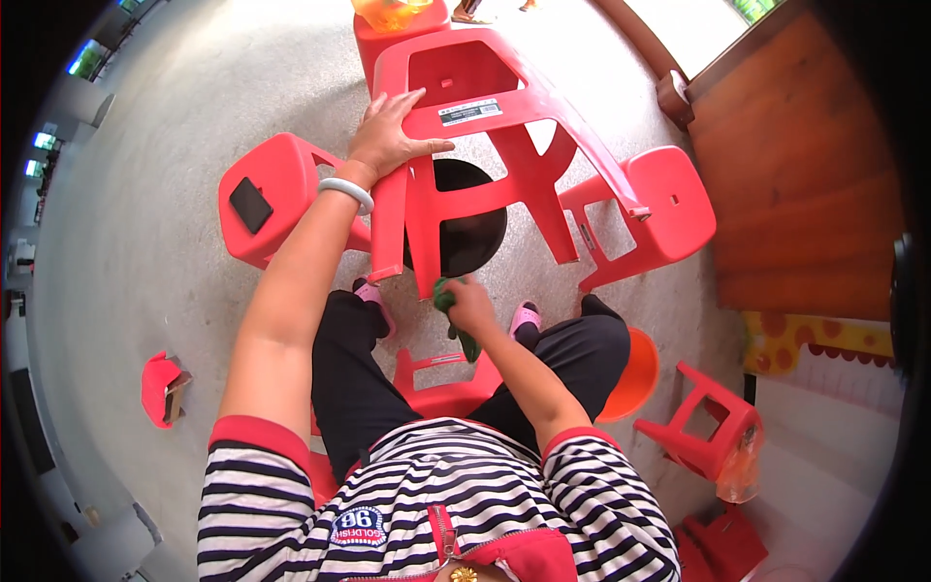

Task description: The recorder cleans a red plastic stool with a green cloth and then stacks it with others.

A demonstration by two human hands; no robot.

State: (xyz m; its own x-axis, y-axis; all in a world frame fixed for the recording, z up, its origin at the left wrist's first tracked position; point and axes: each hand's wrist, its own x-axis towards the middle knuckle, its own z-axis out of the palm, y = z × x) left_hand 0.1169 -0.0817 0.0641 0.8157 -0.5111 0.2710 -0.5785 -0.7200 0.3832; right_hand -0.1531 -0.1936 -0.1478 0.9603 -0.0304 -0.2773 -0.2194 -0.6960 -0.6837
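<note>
A red plastic stool (543, 87) is tipped on its side in front of me, its legs pointing toward me, above a black round basin (473, 238). My left hand (388, 136), with a pale bangle at the wrist, steadies the stool at its upper left edge, fingers and thumb spread against the plastic. Bunched in my closed right hand (471, 306) is a dark green cloth (445, 295), right at the lower end of a stool leg. Part of the cloth hangs below the hand.
Left of the basin, a red stool (267, 179) carries a dark phone (251, 205). Another red stool (674, 204) stands right, one farther (373, 44) holds an orange bag (390, 12). An orange bucket (638, 373) is beside my right knee, near a brown wooden panel (805, 175).
</note>
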